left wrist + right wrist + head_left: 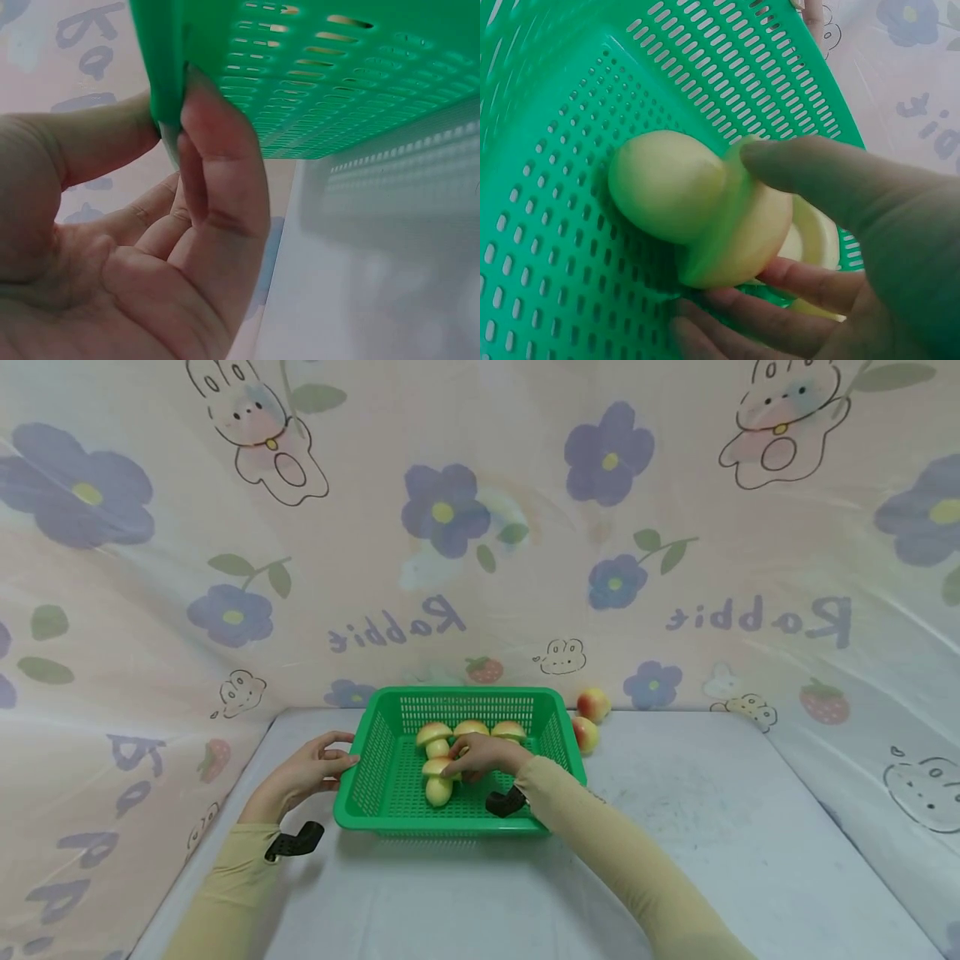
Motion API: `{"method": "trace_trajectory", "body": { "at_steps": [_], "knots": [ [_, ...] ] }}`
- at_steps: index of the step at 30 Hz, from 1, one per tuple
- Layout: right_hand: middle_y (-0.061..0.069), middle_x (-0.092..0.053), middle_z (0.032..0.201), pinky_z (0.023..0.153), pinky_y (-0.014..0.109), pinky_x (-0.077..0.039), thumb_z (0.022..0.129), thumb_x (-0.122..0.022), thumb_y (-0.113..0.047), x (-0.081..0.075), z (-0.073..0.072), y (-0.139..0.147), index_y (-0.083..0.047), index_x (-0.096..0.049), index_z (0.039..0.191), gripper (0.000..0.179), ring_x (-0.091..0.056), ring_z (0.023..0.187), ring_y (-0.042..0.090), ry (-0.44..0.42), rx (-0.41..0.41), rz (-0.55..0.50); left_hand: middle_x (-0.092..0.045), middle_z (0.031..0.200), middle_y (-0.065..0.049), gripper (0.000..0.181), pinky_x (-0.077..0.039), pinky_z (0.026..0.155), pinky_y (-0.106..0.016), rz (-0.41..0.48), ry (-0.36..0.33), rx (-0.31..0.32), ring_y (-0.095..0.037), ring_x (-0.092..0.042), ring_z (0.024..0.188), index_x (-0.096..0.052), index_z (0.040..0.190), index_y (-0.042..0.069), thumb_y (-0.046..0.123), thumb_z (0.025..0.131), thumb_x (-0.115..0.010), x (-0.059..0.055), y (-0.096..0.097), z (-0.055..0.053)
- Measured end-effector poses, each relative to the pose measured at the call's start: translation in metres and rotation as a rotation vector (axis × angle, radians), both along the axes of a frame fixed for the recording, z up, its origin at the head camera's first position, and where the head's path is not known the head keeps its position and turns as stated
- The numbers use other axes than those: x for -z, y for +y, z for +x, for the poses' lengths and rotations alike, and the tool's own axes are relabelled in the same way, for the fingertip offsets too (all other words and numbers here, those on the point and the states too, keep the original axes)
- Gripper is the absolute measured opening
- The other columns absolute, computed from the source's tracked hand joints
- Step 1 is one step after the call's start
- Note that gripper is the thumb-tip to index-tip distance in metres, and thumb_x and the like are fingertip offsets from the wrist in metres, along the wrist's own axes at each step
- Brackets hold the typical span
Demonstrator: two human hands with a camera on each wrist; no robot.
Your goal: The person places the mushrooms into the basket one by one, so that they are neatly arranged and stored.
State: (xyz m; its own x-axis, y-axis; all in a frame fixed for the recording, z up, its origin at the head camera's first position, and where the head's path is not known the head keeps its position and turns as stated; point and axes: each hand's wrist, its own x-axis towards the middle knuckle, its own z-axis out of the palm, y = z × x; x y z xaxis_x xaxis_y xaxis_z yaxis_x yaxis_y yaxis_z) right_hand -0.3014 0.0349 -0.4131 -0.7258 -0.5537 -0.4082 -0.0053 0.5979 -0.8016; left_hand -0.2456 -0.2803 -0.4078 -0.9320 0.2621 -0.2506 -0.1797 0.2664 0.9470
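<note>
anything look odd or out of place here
Two red-and-yellow fruits lie outside the green basket, by its right side, while the mushroom-shaped pieces sit inside. The "Rabbit" lettering on the backdrop reads mirrored.

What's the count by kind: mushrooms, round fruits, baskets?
Mushrooms in the basket: 4 visible; the right hand may hide more
Red-and-yellow round fruits outside it: 2
Green basket: 1
Total: 7 visible
</note>
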Motion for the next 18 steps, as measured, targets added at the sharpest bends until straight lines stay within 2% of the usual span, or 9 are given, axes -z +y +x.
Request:
{"method": "trace_trajectory", "body": {
  "at_steps": [10, 18],
  "knots": [
    [0.009, -0.057, 0.110, 0.085, 0.047, -0.051, 0.086, -0.075, -0.024, -0.0032, 0.0017, 0.0023, -0.003, -0.053, 0.126, 0.051, -0.060, 0.101, 0.031, -0.025, 0.025, -0.034, -0.061, 0.106, -0.015, 0.058, -0.054, 0.074, -0.037, -0.005, 0.001, 0.022, -0.024, -0.064, 0.085, -0.031, 0.143, 0.004, 0.020, 0.096, -0.061, 0.0002, 0.0000, -0.0017],
    [0.013, -0.059, 0.107, 0.088, 0.050, -0.049, 0.088, -0.071, -0.021, -0.0096, -0.0009, 0.0060, 0.004, -0.048, 0.133, 0.056, -0.059, 0.104, 0.040, -0.049, 0.027, -0.054, -0.060, 0.107, -0.015, 0.059, -0.054, 0.075, -0.037, -0.020, -0.006, 0.005, -0.024, -0.064, 0.085, -0.031, 0.144, 0.006, 0.021, 0.096, -0.062, -0.0001, -0.0001, -0.0018]
  ]
}}
